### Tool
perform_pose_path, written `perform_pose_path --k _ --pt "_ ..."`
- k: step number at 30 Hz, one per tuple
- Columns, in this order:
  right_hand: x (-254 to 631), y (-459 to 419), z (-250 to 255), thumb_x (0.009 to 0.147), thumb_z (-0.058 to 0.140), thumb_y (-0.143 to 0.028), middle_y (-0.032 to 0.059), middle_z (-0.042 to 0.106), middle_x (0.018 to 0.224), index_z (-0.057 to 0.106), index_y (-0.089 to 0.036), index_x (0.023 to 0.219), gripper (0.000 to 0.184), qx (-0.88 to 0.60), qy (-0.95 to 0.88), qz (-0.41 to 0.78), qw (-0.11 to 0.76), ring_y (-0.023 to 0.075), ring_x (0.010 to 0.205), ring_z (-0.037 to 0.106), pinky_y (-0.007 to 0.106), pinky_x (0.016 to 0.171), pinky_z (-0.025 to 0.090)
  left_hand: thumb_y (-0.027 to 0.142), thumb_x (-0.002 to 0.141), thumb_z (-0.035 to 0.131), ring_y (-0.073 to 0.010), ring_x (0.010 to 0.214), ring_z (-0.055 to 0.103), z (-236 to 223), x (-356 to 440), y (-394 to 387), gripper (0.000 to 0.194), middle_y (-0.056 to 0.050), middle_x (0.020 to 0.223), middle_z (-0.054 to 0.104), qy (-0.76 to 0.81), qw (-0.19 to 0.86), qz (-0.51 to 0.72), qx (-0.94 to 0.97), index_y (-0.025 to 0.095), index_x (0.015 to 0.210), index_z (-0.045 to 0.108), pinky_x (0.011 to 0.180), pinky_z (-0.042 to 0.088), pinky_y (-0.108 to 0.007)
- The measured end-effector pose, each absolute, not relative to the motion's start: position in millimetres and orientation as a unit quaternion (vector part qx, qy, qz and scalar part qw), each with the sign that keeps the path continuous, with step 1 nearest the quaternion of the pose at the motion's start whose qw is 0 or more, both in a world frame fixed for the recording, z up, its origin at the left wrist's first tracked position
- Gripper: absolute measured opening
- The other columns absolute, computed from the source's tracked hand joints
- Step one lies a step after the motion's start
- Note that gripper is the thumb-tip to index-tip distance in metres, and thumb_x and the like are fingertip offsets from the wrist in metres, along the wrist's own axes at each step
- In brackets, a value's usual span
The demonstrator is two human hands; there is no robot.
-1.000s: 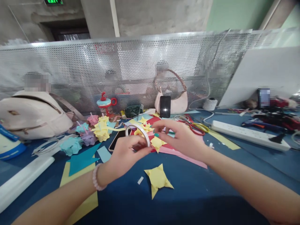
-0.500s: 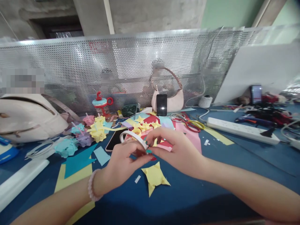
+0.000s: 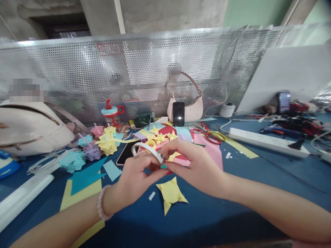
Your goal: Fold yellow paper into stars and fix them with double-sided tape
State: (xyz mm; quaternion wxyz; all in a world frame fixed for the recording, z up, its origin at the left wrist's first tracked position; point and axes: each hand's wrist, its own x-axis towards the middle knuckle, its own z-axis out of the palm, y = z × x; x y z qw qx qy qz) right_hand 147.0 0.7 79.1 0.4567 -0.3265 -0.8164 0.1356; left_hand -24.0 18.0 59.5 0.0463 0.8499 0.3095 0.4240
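Note:
A narrow white roll of tape (image 3: 147, 148) is gripped in my left hand (image 3: 137, 175), its ring standing up above the fingers. My right hand (image 3: 196, 165) pinches at the roll's near right edge, thumb and forefinger pressed together; the bit of tape between them is too small to make out. Both hands' fingertips meet there. Just below them on the blue table (image 3: 219, 224) lies a yellow folded paper star (image 3: 172, 195) with four points. Beside it is a small white scrap (image 3: 152, 196).
Behind my hands lie more yellow folded stars (image 3: 159, 137), coloured paper and scissors (image 3: 214, 137). To the left are folded paper clusters (image 3: 72, 161), teal paper (image 3: 86, 179) and a phone (image 3: 126, 153). A power strip (image 3: 269, 142) lies right; a handbag (image 3: 191, 109) stands behind.
My right fingertips have shifted slightly at the tape's edge. Otherwise the hands, the roll and the star stay in place; the view has tilted a little.

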Motion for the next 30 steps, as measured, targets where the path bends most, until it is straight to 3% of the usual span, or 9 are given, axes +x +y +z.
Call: perform_pose_path --k 30 --pt "146.2 -1.0 74.6 0.078 0.053 -0.005 0.0007 0.063 0.085 0.052 -0.018 0.084 0.015 -0.299 -0.834 0.077 0.457 0.0113 0.08 0.059 0.022 0.071 0.049 0.027 0.081 0.058 -0.01 0.055 0.061 57.8 -24.8 16.5 0.015 0.003 0.064 0.067 0.296 -0.021 0.422 0.857 0.018 0.069 0.062 0.055 0.046 -0.017"
